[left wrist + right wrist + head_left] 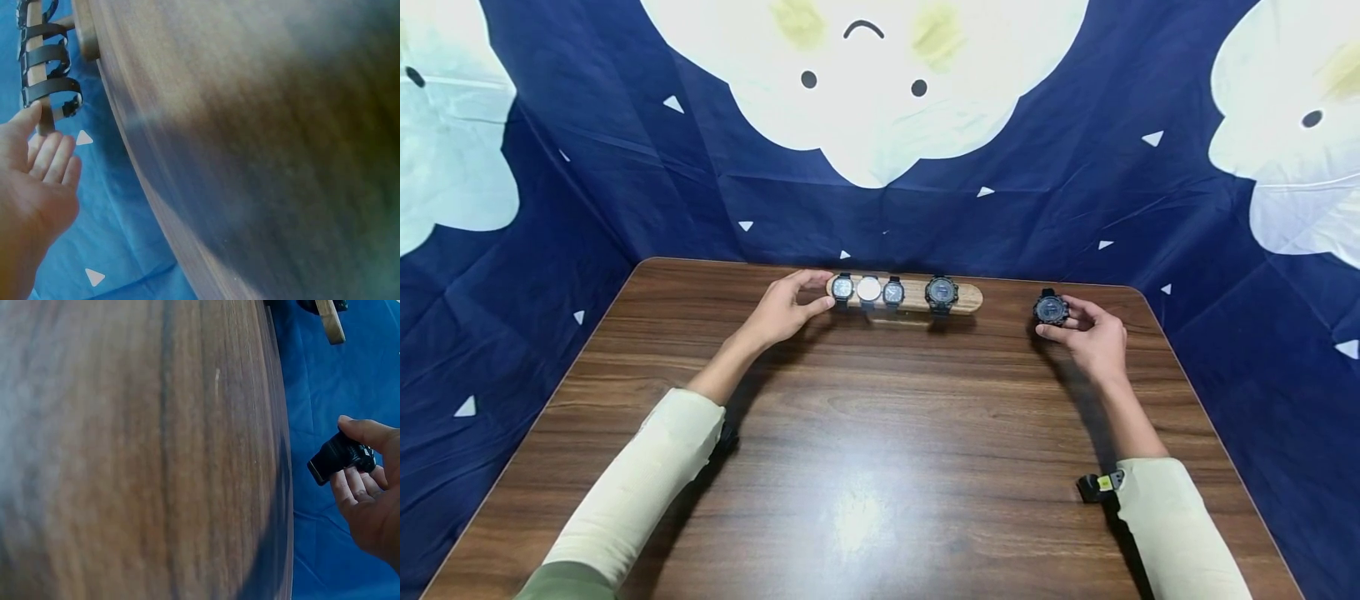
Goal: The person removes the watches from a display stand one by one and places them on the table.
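Note:
My left hand [781, 313] holds the left end of a wooden watch stand [968, 299] near the table's back edge. In the left wrist view its thumb [28, 117] lies on the bar's end, the other fingers behind it. Strapped along the bar are a square-faced watch [842, 287], a watch with a bright round face [869, 288], a small dark watch [893, 292] and, past a gap, a large black watch [942, 292]. Right of the stand, my right hand [1099, 340] grips another black watch [1051, 309], thumb on one side, fingers on the other. In the right wrist view its strap [328, 461] points away from the palm.
Below the bar, a wooden foot [86, 34] of the stand rests on the brown wooden table [880, 417]. A dark blue cloth [700, 192] with white clouds and triangles hangs behind the table and at both sides.

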`<move>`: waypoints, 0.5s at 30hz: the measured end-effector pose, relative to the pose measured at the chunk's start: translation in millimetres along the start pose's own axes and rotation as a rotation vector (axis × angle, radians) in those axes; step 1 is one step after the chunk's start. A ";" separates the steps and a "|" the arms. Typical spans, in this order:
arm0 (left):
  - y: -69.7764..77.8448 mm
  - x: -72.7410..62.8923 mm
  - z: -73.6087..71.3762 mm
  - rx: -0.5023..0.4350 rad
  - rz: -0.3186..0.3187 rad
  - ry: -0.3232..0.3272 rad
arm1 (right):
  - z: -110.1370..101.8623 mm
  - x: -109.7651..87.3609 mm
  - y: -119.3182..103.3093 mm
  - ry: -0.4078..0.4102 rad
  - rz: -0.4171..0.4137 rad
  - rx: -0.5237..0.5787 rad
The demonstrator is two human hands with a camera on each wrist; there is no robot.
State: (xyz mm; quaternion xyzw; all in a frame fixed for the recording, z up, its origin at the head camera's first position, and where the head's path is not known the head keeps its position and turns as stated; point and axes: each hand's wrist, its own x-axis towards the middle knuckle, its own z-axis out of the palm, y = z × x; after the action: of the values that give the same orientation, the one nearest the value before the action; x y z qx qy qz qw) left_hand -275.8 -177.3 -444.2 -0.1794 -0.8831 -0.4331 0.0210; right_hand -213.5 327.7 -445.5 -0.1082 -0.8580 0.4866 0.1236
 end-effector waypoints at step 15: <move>-1.5 0.4 0.1 0.001 0.001 0.000 | -6.3 6.9 5.4 0.002 0.009 0.004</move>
State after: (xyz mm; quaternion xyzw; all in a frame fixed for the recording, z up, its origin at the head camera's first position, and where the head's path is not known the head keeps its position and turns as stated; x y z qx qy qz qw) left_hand -276.7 -177.9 -445.4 -0.1800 -0.8831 -0.4328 0.0214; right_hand -217.7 337.7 -446.2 -0.1122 -0.8564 0.4889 0.1225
